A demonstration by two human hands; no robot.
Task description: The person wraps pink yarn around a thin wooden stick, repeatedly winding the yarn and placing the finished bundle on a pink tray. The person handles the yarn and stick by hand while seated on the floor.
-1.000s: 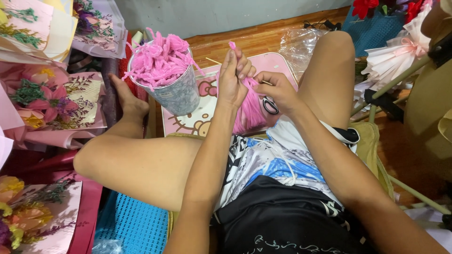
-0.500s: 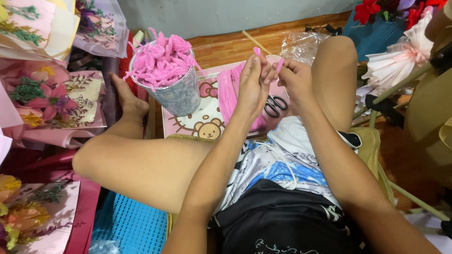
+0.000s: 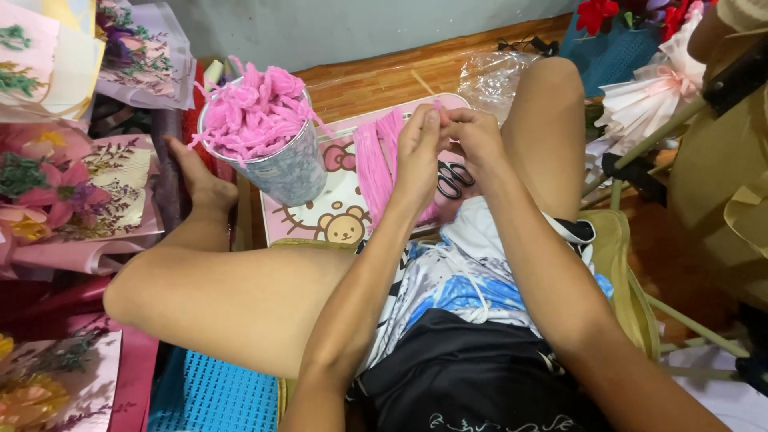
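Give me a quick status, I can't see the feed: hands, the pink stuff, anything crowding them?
Left hand and right hand together, pinching a pink fuzzy stem. More stems on the tray. Scissors just beneath; bucket of pink pieces to the left.

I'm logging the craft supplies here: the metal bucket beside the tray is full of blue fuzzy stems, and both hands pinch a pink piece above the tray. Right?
Not quite. In the head view the metal bucket holds pink fuzzy stems, not blue. The rest stands: left hand and right hand pinch a pink piece above the tray.
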